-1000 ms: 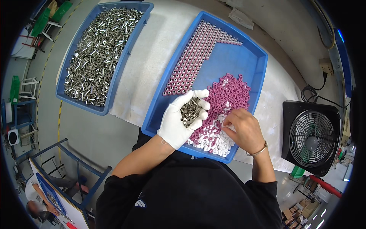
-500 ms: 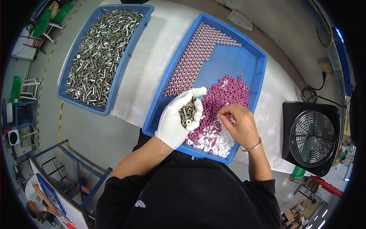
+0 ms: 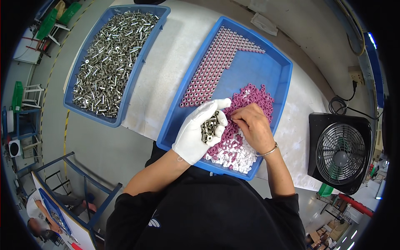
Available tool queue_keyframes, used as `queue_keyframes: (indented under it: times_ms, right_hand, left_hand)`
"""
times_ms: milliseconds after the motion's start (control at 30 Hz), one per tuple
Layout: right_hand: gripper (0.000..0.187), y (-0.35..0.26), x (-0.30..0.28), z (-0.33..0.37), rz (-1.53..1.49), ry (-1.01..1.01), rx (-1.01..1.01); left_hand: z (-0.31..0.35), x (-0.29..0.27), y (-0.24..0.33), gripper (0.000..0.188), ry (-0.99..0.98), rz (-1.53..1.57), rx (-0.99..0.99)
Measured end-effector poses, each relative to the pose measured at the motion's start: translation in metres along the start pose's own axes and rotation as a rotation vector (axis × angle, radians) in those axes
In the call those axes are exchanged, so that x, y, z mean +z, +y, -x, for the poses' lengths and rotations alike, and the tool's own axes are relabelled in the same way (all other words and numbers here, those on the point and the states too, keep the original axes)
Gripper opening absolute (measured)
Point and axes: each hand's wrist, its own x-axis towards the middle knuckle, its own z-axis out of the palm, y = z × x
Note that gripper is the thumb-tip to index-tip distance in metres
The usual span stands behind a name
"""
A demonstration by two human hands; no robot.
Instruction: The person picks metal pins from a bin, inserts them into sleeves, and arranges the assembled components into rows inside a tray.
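Observation:
My left hand (image 3: 189, 135), in a white glove, is curled around a handful of small flanged metal pins (image 3: 210, 130), held over the near left part of a blue tray (image 3: 287, 89). My bare right hand (image 3: 257, 130) pinches thumb and fingertips together just right of the gloved fingers; whatever is between them is too small to make out. Beneath it lies a heap of pink rings (image 3: 254, 95), mixed toward the near side with small white sleeves (image 3: 239, 161). Upright metal pins with pink rings (image 3: 206, 71) stand in tight rows along the tray's left and far sides.
On the left of the pale tabletop (image 3: 160, 62) stands another blue tub (image 3: 139, 62), full of loose metal pins (image 3: 110, 62). A black fan (image 3: 339, 154) sits at the right, its cable by the wall. A person (image 3: 43, 210) works at the lower left.
My right hand has moved left and slightly up, closer to the gloved hand. My left hand has shifted slightly to the right, still cupping the metal pins.

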Motion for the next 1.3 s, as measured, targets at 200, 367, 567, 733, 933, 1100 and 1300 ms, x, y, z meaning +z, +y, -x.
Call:
queue_keyframes:
  times_ms: [200,367,567,733,933,1100,1300]
  right_hand:
    - [0.008,-0.001,0.002,-0.002,-0.001,0.009,-0.073]
    - [0.008,-0.001,-0.001,-0.005,0.088,0.000,-0.223]
    - [0.012,0.001,0.004,-0.004,0.169,0.029,-0.227]
    - [0.015,-0.004,0.003,-0.002,0.056,0.099,-0.134]
    - [0.016,-0.040,-0.006,-0.009,-0.135,0.270,-0.173]
    - [0.016,-0.050,-0.002,-0.014,-0.095,0.309,-0.269]
    - [0.015,-0.052,0.000,-0.016,0.042,0.289,-0.316]
  left_hand:
    - [-0.002,-0.005,-0.005,0.024,0.015,0.011,-0.001]
    - [-0.001,-0.001,-0.004,0.020,0.083,-0.031,-0.015]
    - [-0.003,-0.005,-0.005,0.019,0.099,-0.085,-0.020]
    - [-0.005,-0.007,-0.008,0.019,0.157,-0.111,-0.033]
    - [-0.004,-0.006,-0.012,0.012,0.233,-0.150,-0.016]
    - [-0.004,0.004,-0.016,0.008,0.279,-0.191,0.019]
    - [-0.002,0.011,-0.017,0.008,0.337,-0.186,0.053]
